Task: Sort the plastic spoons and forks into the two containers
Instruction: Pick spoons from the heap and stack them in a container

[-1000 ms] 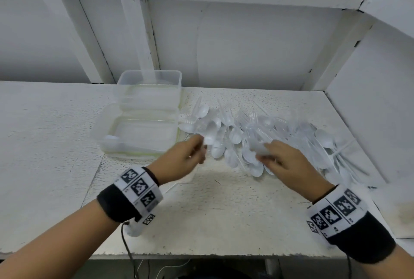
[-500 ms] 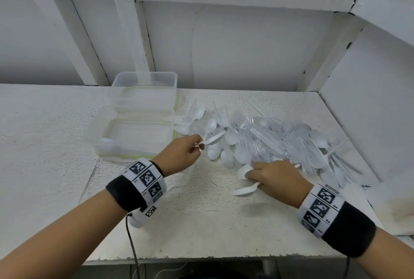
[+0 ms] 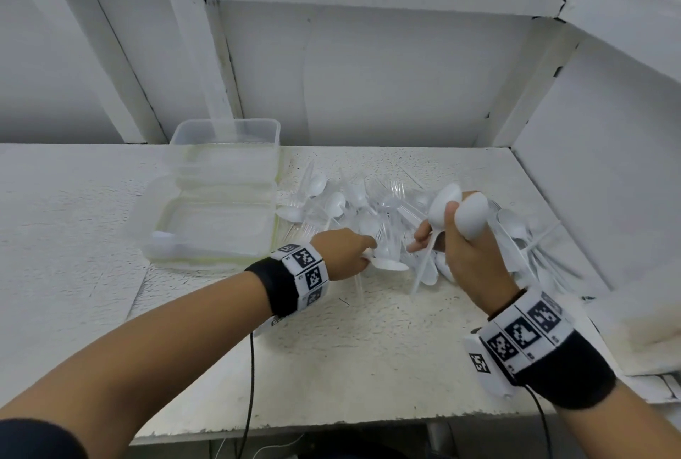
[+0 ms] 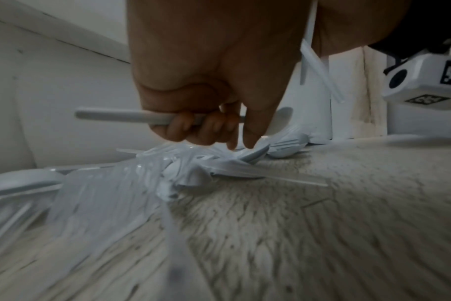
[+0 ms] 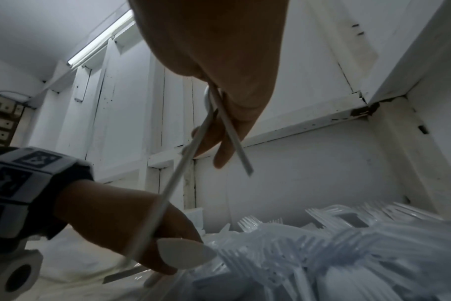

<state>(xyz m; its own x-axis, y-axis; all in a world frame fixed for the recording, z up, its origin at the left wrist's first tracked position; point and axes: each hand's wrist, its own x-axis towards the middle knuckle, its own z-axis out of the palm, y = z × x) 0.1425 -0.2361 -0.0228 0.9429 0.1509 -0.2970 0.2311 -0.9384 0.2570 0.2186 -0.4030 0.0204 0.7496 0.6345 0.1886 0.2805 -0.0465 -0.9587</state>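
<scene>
At a white worktable (image 3: pixel 361 348), my right hand (image 3: pixel 475 259) is raised above the heap of plastic spoons and forks (image 3: pixel 398 212), fingers curled round two white spoons (image 3: pixel 457 212) whose bowls stand up out of my fist at about 12 o'clock while their thin handles slant down toward 7 o'clock. My left hand (image 3: pixel 342 252) is low at the near edge of the heap, at about 9 o'clock from the right hand, its fingers (image 4: pixel 193 130) wrapped round the handle of a single white spoon (image 3: pixel 387 264); from the wrist that handle runs level, the bowl poking out past the thumb side. The heap spreads across the table from the middle toward 3 o'clock, clear forks and white spoons tangled together. The two clear containers (image 3: pixel 217 208) sit touching each other at about 10 o'clock from my left hand, one behind the other; in the nearer one (image 3: pixel 213 226) a white spoon (image 3: pixel 166 237) lies at the front left corner.
</scene>
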